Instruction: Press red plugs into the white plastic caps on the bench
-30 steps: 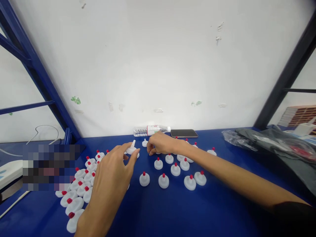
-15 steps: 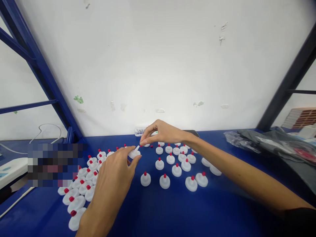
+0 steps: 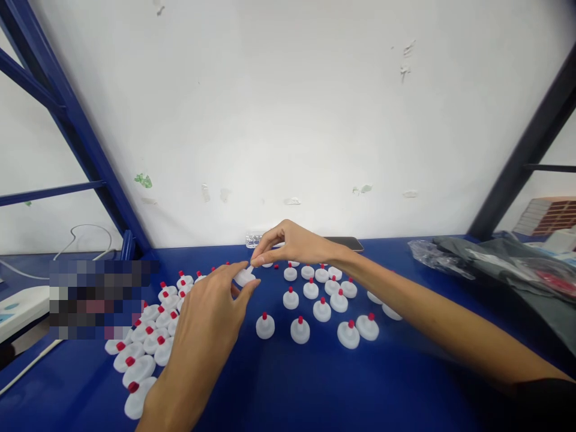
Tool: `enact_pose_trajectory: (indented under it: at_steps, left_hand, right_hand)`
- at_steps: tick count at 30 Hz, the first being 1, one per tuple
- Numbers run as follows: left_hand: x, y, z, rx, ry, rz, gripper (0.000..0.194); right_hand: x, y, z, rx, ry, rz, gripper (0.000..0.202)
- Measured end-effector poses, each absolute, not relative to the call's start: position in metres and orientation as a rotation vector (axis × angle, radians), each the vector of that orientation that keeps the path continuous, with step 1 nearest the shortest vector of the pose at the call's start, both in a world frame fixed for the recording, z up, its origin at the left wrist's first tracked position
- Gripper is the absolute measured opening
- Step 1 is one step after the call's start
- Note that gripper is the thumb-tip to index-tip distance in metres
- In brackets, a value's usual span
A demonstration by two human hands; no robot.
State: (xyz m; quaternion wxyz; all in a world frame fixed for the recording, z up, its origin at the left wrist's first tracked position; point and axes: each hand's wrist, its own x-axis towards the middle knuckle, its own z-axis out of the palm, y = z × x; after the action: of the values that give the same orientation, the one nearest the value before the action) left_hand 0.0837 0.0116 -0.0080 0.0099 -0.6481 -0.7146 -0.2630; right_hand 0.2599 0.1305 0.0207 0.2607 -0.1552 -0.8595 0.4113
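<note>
My left hand (image 3: 209,315) grips a white round nozzle cap (image 3: 243,278) by its rim, between thumb and fingers. The cap is tilted, its narrow spout pointing up and to the right. My right hand (image 3: 297,243) pinches at the spout's tip; the small red tip cap in its fingertips is hidden now. Right of my left hand, several white nozzle caps with red tips (image 3: 300,331) stand spread over the blue table (image 3: 288,384). A denser group of the same caps (image 3: 139,371) is packed to the left of my left forearm.
A loose red tip cap (image 3: 276,266) lies behind the hands. A clear plastic piece (image 3: 252,241) and a dark flat device (image 3: 348,243) rest by the wall. Grey and clear bags (image 3: 481,258) are at the right, a white device with a cable (image 3: 22,312) at the left.
My right hand has shifted slightly left, closing over the spout's tip. The red at its fingertips, visible before, is now covered. My left hand has hardly moved.
</note>
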Motion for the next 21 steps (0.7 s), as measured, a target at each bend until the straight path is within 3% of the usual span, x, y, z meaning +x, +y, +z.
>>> enact_pose_trajectory:
  at_steps: [5,10,13,17,21]
  left_hand:
    - [0.083,0.013,-0.009,-2.086,-2.186,-0.97,0.049]
    - [0.083,0.014,-0.013,-2.117,-2.162,-1.042,0.063]
    - [0.082,0.014,-0.016,-2.06,-2.146,-0.983,0.068]
    - [0.081,0.014,-0.018,-1.983,-2.168,-0.924,0.044]
    - [0.082,0.013,-0.017,-1.982,-2.218,-0.879,0.038]
  right_hand:
    - [0.266,0.139,0.022,-0.362,-2.43,1.476,0.026]
    - [0.271,0.146,0.024,-0.326,-2.429,1.606,0.033]
    - [0.272,0.149,0.022,-0.513,-2.442,1.456,0.032]
    - [0.269,0.15,0.012,-0.811,-2.579,1.082,0.026]
    - [0.259,0.145,-0.002,-0.908,-2.676,0.931,0.016]
